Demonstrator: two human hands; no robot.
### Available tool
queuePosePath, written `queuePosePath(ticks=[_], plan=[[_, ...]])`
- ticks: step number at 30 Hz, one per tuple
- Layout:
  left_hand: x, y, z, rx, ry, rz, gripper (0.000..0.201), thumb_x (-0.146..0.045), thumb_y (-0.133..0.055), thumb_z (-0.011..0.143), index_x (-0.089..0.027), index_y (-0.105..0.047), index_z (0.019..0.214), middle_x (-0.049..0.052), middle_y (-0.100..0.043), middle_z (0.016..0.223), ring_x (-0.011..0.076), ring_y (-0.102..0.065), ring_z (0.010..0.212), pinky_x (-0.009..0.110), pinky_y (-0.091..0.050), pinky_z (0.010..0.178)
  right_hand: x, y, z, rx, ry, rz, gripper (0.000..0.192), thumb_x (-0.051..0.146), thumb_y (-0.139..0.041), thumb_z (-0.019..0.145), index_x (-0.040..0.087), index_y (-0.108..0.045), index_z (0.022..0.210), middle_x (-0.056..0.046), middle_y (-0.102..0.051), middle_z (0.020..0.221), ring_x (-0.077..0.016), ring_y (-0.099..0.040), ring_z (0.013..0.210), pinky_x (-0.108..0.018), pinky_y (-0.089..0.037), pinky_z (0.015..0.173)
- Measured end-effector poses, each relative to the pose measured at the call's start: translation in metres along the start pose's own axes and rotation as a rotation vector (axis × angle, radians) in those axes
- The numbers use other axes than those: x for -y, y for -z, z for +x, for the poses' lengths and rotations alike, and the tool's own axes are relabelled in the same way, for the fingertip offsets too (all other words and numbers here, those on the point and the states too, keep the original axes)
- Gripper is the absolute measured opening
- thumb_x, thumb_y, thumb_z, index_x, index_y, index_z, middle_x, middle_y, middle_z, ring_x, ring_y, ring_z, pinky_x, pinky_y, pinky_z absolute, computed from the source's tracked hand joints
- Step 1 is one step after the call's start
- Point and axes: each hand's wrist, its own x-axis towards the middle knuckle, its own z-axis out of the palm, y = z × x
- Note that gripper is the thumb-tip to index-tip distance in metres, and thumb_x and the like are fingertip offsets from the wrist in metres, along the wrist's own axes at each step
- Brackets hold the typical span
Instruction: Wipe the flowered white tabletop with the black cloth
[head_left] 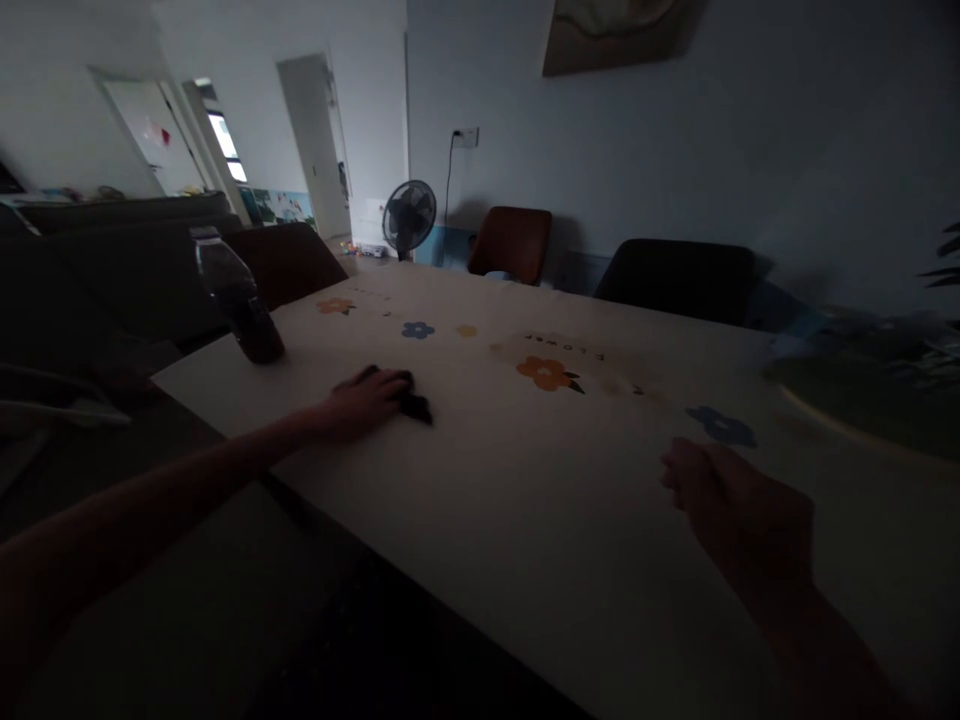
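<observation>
My left hand (367,400) lies on the table with its fingers curled over a black cloth (416,406), which sticks out past the fingertips on the right. A clear bottle (244,300) with dark liquid stands to the left of that hand. Over the right part of the table, near a blue printed flower, is my right hand (735,500). It is closed into a fist, and nothing shows in it. The picture is dim and slightly blurred.
A flower-print cover lies on the pale table (480,500). Chairs stand behind it, one brown (510,245) and one dark (675,280). A fan (409,215) is at the far end. A round green item (862,390) and leaves are at the right.
</observation>
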Motion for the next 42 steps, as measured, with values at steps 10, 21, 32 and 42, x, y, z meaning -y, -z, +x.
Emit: queuePosePath(ticks=[10,21,32,42], plan=[[0.029,0.012,-0.001,0.007,0.501,-0.092,0.062,-0.042,-0.025,0.100,-0.016,-0.027,0.156,0.015,-0.018,0.166,0.0337,-0.021,0.152,0.061,-0.020,0.122,0.006,-0.010,0.003,0.007,-0.047,0.002,0.049,0.067,-0.036,0.073,0.025,-0.059,0.060,-0.006,-0.065,0.056,-0.0274,-0.067,0.055,-0.038,-0.048,0.061],[-0.162,0.019,0.028,0.044,-0.352,-0.650,0.059,-0.041,-0.043,0.100,-0.029,-0.028,0.157,0.005,-0.020,0.166,0.0233,-0.017,0.155,0.057,-0.003,0.127,0.013,-0.024,-0.006,0.159,0.058,-0.081,0.056,0.070,-0.030,0.082,0.025,-0.064,0.078,-0.008,-0.072,0.077,-0.0310,-0.072,0.074,-0.044,-0.054,0.070],[0.071,0.043,0.032,-0.675,0.582,-0.773,0.027,-0.019,-0.044,0.084,-0.012,-0.069,0.093,0.009,-0.073,0.089,0.0140,-0.060,0.061,0.030,-0.053,0.072,0.034,-0.092,-0.006,0.633,0.726,-0.184,0.072,0.073,-0.032,0.098,0.024,-0.053,0.148,-0.014,-0.040,0.157,-0.0346,-0.039,0.143,-0.056,-0.040,0.113],[0.099,0.017,0.032,-0.933,0.692,-0.511,0.027,-0.021,-0.046,0.089,-0.020,-0.072,0.096,0.003,-0.071,0.084,0.0181,-0.064,0.086,0.029,-0.047,0.080,0.139,-0.163,0.000,0.824,0.741,-0.267,0.088,0.077,-0.048,0.091,0.022,-0.036,0.158,-0.017,-0.020,0.165,-0.0400,-0.016,0.151,-0.061,-0.021,0.120]])
